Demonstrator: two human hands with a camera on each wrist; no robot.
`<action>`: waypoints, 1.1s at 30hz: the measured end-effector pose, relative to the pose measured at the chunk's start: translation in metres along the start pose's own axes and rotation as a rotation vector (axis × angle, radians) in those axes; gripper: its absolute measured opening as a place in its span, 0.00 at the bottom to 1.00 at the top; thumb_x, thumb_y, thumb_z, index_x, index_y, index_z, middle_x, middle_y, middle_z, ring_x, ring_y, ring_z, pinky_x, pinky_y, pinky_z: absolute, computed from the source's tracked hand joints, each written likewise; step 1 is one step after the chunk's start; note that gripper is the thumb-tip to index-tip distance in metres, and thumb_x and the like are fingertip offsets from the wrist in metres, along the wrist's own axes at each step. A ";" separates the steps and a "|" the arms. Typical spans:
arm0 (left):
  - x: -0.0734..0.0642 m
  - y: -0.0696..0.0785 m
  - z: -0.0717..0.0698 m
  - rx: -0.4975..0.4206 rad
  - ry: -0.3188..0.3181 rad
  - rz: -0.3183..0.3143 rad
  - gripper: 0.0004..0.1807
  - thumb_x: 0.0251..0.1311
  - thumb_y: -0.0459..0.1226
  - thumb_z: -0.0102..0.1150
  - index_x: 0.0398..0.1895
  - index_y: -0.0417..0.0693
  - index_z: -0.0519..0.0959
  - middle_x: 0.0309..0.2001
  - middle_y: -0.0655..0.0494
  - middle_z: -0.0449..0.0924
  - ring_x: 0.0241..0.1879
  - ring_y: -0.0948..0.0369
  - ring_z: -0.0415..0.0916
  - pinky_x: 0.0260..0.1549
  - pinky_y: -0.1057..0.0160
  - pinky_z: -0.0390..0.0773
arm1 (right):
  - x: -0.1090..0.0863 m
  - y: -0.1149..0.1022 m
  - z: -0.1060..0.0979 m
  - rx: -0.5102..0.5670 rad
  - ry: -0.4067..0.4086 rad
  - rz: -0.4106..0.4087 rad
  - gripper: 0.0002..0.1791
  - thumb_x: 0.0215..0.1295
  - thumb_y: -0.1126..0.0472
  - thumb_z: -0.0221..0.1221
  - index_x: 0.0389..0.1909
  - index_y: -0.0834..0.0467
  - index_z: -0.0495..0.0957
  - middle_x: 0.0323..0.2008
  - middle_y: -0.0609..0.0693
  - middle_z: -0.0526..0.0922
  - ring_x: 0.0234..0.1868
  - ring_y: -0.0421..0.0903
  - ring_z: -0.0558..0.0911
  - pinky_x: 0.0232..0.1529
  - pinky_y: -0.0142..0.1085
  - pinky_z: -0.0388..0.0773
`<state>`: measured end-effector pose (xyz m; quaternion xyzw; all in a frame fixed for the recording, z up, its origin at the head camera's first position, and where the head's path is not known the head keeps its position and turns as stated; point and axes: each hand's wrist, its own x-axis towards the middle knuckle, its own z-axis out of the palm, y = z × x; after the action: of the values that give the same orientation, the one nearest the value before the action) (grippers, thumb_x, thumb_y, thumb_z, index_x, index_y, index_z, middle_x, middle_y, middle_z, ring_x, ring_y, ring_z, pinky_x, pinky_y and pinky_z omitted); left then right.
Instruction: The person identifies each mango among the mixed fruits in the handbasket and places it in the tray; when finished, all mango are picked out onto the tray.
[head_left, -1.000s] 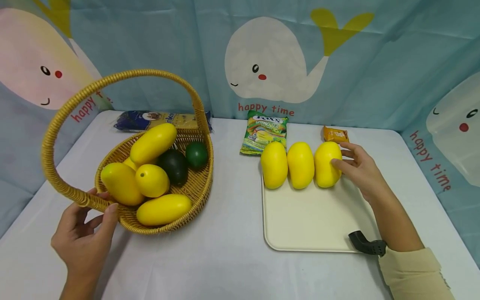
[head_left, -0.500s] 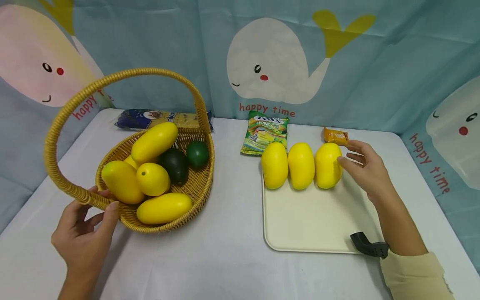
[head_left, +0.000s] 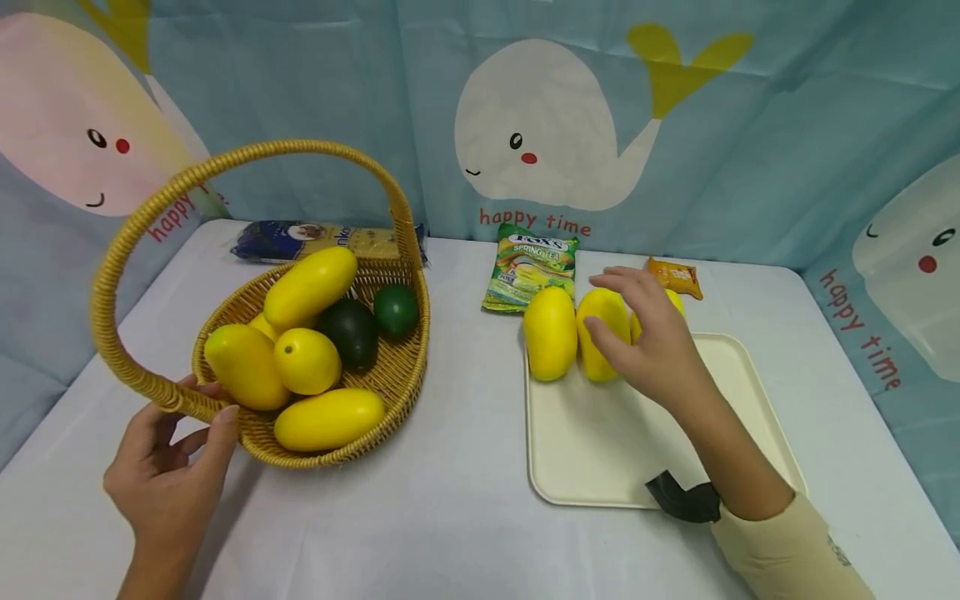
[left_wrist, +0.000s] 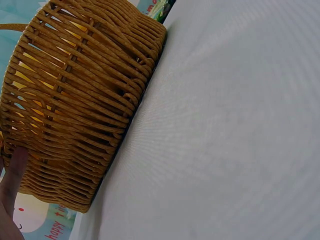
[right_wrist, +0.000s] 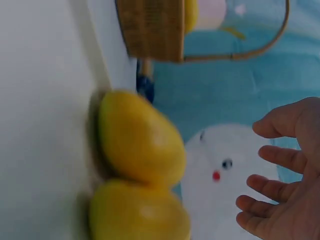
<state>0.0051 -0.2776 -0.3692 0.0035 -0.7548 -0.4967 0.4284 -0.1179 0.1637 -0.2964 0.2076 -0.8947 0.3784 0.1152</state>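
Note:
My left hand (head_left: 168, 471) holds the left side of a wicker basket (head_left: 408, 392), thumb over the rim at the foot of its tall handle (head_left: 285, 148). In the left wrist view the thumb (left_wrist: 17, 162) presses the basket's woven wall (left_wrist: 85, 90). Inside are several yellow mangoes (head_left: 328, 419), a lemon (head_left: 307, 361), a dark avocado (head_left: 348, 333) and a small green fruit (head_left: 395, 311). My right hand (head_left: 660, 350) hovers, fingers spread and holding nothing, over three mangoes (head_left: 551, 333) in a row on a cream tray (head_left: 577, 454). It partly hides the middle and right ones.
Behind the mangoes lie a green candy bag (head_left: 531, 267) and a small orange packet (head_left: 675, 277). A blue-and-yellow package (head_left: 322, 240) lies behind the basket. A whale-print curtain (head_left: 420, 108) hangs along the back of the white table (head_left: 465, 500).
My right hand has come off the right side of the rightmost mango and moved left, above the row. The left hand and basket have stayed in place.

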 end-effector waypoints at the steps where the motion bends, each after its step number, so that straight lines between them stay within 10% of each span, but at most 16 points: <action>1: 0.000 0.000 0.000 0.002 -0.001 0.000 0.23 0.51 0.19 0.65 0.53 0.20 0.76 0.49 0.45 0.82 0.48 0.62 0.81 0.40 0.79 0.79 | 0.003 -0.007 0.005 0.009 -0.019 -0.023 0.23 0.65 0.65 0.64 0.61 0.60 0.76 0.65 0.57 0.71 0.67 0.56 0.67 0.67 0.61 0.66; 17: 0.002 0.004 0.001 -0.019 0.002 0.005 0.22 0.51 0.19 0.65 0.52 0.19 0.76 0.48 0.46 0.83 0.48 0.61 0.81 0.40 0.78 0.80 | 0.066 -0.099 0.122 0.379 -0.339 -0.315 0.25 0.69 0.64 0.60 0.66 0.60 0.70 0.64 0.53 0.70 0.51 0.47 0.80 0.55 0.34 0.80; 33: 0.001 0.005 0.004 -0.032 0.017 -0.003 0.23 0.51 0.19 0.65 0.52 0.20 0.76 0.47 0.45 0.83 0.47 0.62 0.81 0.40 0.79 0.79 | 0.119 -0.146 0.207 -0.025 -0.395 -0.023 0.33 0.73 0.33 0.44 0.76 0.34 0.58 0.78 0.47 0.46 0.58 0.46 0.76 0.57 0.41 0.77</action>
<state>0.0045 -0.2726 -0.3655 0.0022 -0.7429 -0.5096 0.4341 -0.1665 -0.1117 -0.3031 0.2866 -0.9021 0.3177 -0.0559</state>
